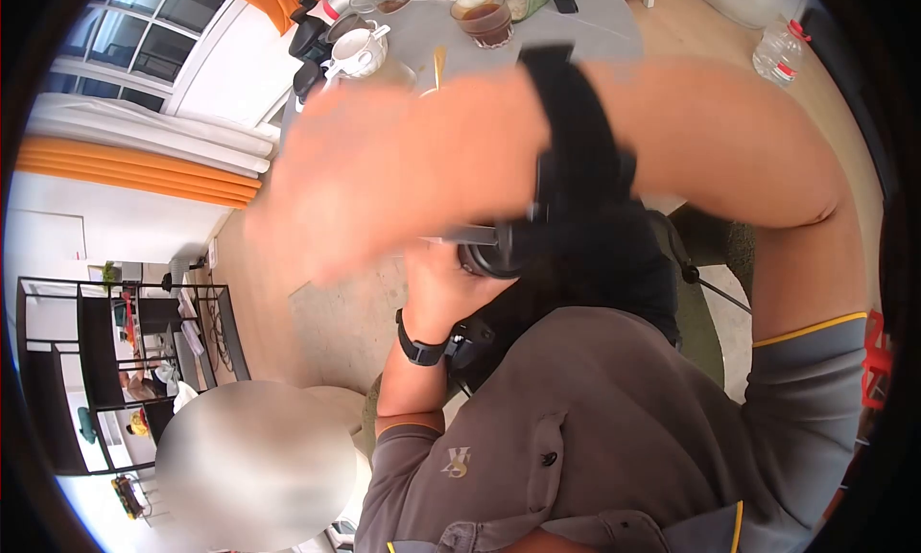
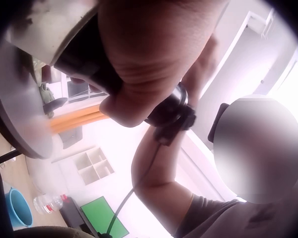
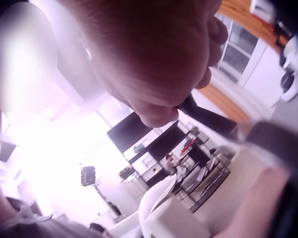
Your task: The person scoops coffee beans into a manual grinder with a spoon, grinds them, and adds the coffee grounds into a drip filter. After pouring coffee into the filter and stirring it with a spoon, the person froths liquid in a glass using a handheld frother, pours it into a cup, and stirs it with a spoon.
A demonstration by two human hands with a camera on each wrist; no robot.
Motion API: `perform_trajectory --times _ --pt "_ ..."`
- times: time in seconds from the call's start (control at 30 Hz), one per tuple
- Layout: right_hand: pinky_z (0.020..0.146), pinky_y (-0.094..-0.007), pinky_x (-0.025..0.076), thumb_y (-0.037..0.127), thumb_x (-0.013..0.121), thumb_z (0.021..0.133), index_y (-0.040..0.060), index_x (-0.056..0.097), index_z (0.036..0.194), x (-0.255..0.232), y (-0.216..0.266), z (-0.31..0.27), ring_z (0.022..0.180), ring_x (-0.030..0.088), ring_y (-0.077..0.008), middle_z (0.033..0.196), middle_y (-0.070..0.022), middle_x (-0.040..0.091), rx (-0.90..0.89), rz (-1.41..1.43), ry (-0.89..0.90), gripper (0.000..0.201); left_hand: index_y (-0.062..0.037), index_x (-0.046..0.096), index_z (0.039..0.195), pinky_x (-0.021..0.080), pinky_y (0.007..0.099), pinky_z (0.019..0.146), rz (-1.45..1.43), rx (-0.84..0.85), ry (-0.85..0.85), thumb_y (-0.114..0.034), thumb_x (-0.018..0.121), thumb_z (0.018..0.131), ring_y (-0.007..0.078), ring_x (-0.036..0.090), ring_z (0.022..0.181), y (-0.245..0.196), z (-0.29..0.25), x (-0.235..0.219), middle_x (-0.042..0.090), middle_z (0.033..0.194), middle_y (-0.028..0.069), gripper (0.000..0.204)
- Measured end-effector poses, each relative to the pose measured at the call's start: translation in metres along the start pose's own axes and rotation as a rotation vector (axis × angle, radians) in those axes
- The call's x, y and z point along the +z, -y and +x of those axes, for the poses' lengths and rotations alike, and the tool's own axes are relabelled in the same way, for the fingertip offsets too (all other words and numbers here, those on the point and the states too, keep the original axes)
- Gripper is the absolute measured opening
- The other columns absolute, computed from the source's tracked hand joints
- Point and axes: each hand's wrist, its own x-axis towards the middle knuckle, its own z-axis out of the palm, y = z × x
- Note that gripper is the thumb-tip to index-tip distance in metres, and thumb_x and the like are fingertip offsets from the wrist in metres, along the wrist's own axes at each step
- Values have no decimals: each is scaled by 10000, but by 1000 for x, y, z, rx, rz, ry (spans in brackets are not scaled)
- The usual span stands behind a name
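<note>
My left hand [image 1: 374, 184] fills the middle of the head view as a blur, its fingers spread flat and holding nothing. A wide black strap [image 1: 576, 141] wraps that wrist. Below it my right hand [image 1: 446, 284], with a black watch [image 1: 420, 350] on the wrist, grips a black headset-like device [image 1: 508, 246] by its band. The right wrist view shows curled fingers [image 3: 213, 47] over a black bar [image 3: 206, 118]. In the left wrist view the palm [image 2: 139, 69] is close up, and the other arm [image 2: 159, 173] carries a cable.
A grey round table [image 1: 595, 35] at the top bears a glass of tea [image 1: 483, 18] and a white cup [image 1: 357, 49]. A plastic bottle [image 1: 779, 52] stands on the floor. Black shelving [image 1: 125, 361] stands at left. Below the table are a blue bucket [image 2: 17, 208] and a green mat [image 2: 107, 218].
</note>
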Motion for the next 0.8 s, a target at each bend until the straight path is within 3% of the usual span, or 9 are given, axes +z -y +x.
perform_trajectory --times 0.1,0.17,0.3,0.4,0.47,0.6,0.67,0.73,0.8 --pt "596 -465 507 217 618 882 81 569 935 -30 -55 -35 657 652 -344 713 -113 637 232 -235 144 154 -25 615 1121 576 323 764 -49 -145 -194 -117 890 639 187 709 791 8 -4 -4 722 900 87 562" --pt "663 -522 514 293 615 871 72 616 989 -53 -51 -67 754 675 -392 751 -170 664 527 -269 376 251 -39 624 1169 577 348 799 -296 -530 -279 -162 898 660 226 729 846 17 -12 -13 732 966 102 591" --pt "621 -491 532 265 605 902 93 608 1010 -51 5 -126 741 695 -352 799 -161 697 587 2 538 203 -24 624 1170 573 329 808 -224 -529 -359 -117 867 687 177 719 846 58 0 -19 739 950 86 548" --pt "450 -431 470 274 683 848 98 556 885 -34 68 -116 554 639 -295 658 -96 610 448 87 493 220 -25 620 1155 553 263 720 -171 -515 -240 -65 838 729 75 675 767 60 8 -15 744 875 42 480" --pt "411 -404 436 299 710 804 97 566 819 -27 89 -94 515 618 -245 618 -64 566 301 181 402 248 -37 626 1173 554 293 680 -143 -496 -176 -79 836 707 121 669 717 55 8 -4 726 850 71 513" --pt "461 -469 480 250 621 835 62 601 692 -21 90 -43 528 651 -288 598 -125 638 171 113 140 238 -76 645 1218 550 369 657 -12 -400 -56 -123 846 657 198 665 698 29 6 4 693 803 101 598" --pt "418 -362 377 270 666 772 101 623 893 -18 70 -23 480 549 -204 571 -12 495 129 2 92 212 -90 656 1221 546 386 651 170 -167 -34 -138 874 636 227 678 714 31 -6 5 702 820 94 626" --pt "475 -419 438 220 639 808 98 612 930 -12 31 -14 545 602 -258 597 -43 546 4 -101 -114 175 -103 666 1223 542 404 645 352 59 -8 -154 903 615 255 691 731 31 -18 4 712 837 88 654" --pt "562 -474 479 208 620 859 96 597 979 -22 3 5 643 641 -319 662 -92 603 437 -95 226 166 -57 645 1176 563 395 764 41 -125 21 -161 918 590 295 710 842 9 -6 -17 717 956 107 655"
